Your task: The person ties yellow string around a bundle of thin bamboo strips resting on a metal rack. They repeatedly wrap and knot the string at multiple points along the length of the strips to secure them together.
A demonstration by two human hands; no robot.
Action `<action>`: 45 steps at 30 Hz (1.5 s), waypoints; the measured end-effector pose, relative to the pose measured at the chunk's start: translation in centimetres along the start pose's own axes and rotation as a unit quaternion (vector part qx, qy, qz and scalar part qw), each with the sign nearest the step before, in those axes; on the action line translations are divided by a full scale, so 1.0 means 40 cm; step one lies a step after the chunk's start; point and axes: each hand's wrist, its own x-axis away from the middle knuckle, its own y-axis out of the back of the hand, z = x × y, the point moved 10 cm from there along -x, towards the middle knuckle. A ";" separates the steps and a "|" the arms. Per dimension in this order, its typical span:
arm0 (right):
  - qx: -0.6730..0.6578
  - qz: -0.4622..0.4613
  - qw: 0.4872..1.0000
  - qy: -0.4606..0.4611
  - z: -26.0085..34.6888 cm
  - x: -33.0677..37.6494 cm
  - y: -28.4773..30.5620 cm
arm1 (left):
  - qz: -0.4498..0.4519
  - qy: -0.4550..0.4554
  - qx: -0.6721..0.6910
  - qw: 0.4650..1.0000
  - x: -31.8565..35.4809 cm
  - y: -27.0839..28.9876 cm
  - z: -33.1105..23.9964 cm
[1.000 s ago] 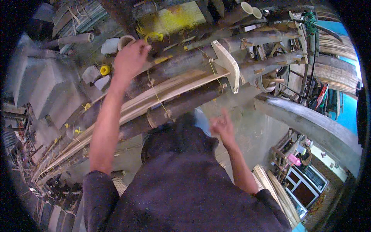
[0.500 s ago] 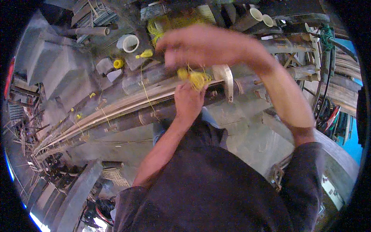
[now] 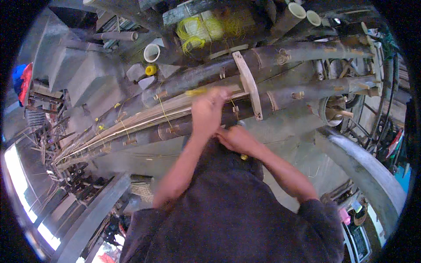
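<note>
Cords point(image 3: 165, 112) are already spanning the wooden strips point(image 3: 140, 118) left of the crosspiece point(image 3: 248, 85), what remains being unclear, while the left hand point(image 3: 208, 111), grip untellable, is hanging over them and the right hand point(image 3: 237, 139) is holding its fingers curled, contents hidden, by the near pole point(image 3: 188, 127).

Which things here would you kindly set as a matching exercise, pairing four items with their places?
1. curved wooden crosspiece
2. wooden strips
3. tangled yellow twine
4. small yellow roll

A. beside a white-rimmed tube
B. lengthwise between two dark poles
C. across both poles
D. near the picture's top edge

Pairs: 1-C; 2-B; 3-D; 4-A
</note>
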 end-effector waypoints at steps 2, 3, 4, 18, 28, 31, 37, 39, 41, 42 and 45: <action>0.150 -0.084 0.977 0.125 0.104 -0.042 0.006 | 0.047 0.056 0.227 0.971 -0.099 0.019 -0.081; 0.148 -0.086 0.979 0.112 0.105 -0.026 -0.012 | 0.079 0.043 0.241 0.966 -0.147 0.017 -0.109; 0.158 -0.088 0.979 0.099 0.100 -0.013 -0.005 | 0.076 0.064 0.263 0.960 -0.199 0.000 -0.097; 0.162 -0.202 0.965 0.043 0.097 0.153 -0.064 | 0.065 -0.056 -0.290 0.953 -0.554 0.527 0.254; -0.506 -0.076 0.858 -0.049 0.398 -0.262 -0.520 | 0.059 -0.036 -0.144 0.987 -0.101 0.908 0.355; -0.093 -0.219 0.964 0.121 0.526 -0.320 -0.446 | 0.067 -0.071 -0.164 0.982 0.057 0.892 0.372; 0.350 -0.043 0.876 0.330 1.135 -0.379 -0.277 | -0.041 -0.176 -0.261 0.948 0.254 0.825 0.362; 0.331 -0.019 0.864 0.380 1.150 -0.495 -0.271 | -0.052 -0.166 -0.260 0.950 0.230 0.812 0.352; 0.344 -0.118 0.914 0.179 1.009 -0.648 -0.134 | 0.003 -0.116 -0.290 0.950 0.243 0.787 0.373; 0.350 -0.176 0.917 0.075 0.930 -0.697 -0.037 | 0.034 -0.100 -0.313 0.944 0.231 0.772 0.366; 0.209 -0.262 0.942 -0.028 0.704 -0.800 0.047 | -0.022 -0.157 -0.268 0.950 0.241 0.789 0.364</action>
